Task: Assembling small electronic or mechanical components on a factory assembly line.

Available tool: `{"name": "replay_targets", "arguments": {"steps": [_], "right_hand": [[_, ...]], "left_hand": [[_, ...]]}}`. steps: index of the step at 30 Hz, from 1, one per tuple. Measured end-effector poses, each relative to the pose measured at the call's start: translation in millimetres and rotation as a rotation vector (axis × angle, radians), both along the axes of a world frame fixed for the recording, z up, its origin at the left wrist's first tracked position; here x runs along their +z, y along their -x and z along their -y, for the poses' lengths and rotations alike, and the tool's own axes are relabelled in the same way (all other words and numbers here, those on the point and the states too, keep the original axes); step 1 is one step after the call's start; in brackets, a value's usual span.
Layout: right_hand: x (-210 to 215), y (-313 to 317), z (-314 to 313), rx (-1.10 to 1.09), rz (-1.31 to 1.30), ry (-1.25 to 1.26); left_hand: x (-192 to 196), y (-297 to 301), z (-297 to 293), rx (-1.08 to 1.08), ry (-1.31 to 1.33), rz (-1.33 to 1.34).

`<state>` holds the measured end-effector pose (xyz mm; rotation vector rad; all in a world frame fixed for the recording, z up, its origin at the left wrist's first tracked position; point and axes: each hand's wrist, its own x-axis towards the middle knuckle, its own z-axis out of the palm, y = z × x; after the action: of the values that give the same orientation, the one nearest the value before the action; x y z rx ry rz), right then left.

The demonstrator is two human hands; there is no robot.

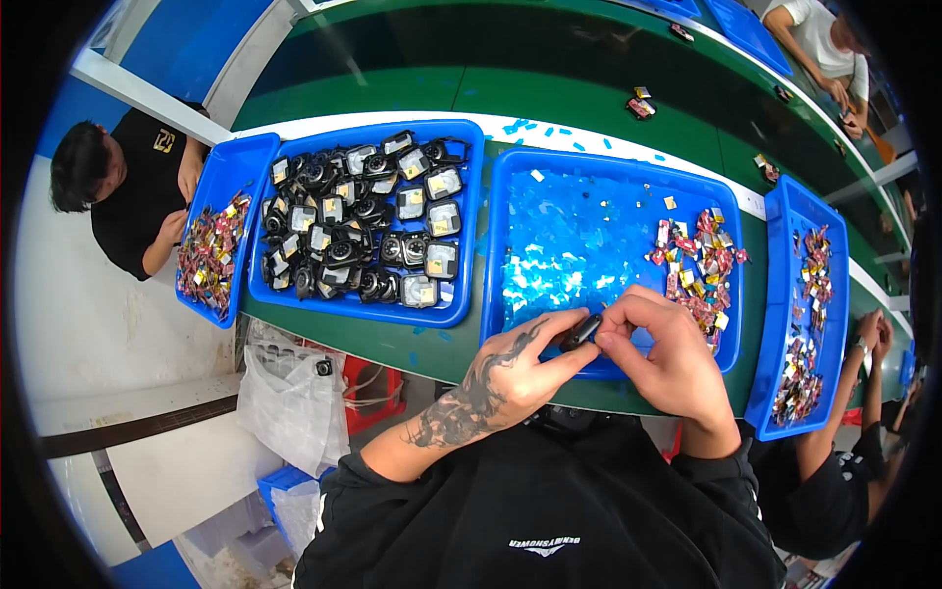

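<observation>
My left hand [525, 361] grips a small black rounded case [583, 333], like a watch case, between thumb and fingers. At the case's right end, my right hand [669, 355] is closed in a pinch; whatever lies between its fingertips is too small to make out. Both hands are over the near edge of a blue tray [499, 231] strewn with shiny blue film pieces [559, 250]. Small pink, yellow and silver parts [702, 265] are heaped at that tray's right side.
Left of it, another blue tray [473, 196] holds many black watch cases [343, 221]. Narrower trays of small parts stand at the far left [257, 147] and right [834, 285]. Beyond runs a green conveyor belt [549, 93] with scattered parts. Other people sit left [128, 196] and right [824, 59].
</observation>
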<state>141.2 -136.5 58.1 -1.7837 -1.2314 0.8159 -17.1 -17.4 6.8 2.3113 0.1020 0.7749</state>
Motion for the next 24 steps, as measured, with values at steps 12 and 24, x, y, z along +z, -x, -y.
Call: {"name": "replay_targets", "arguments": {"steps": [12,24], "right_hand": [[11.7,-4.6,21.9,-0.078,0.219,-0.196],[-12.5,2.0,26.9,-0.215,0.104,-0.389]], "left_hand": [[13.0,-7.3,-4.6,0.015,-0.118,-0.013],[16.8,-10.7,6.1,0.107,0.371,-0.17]]}}
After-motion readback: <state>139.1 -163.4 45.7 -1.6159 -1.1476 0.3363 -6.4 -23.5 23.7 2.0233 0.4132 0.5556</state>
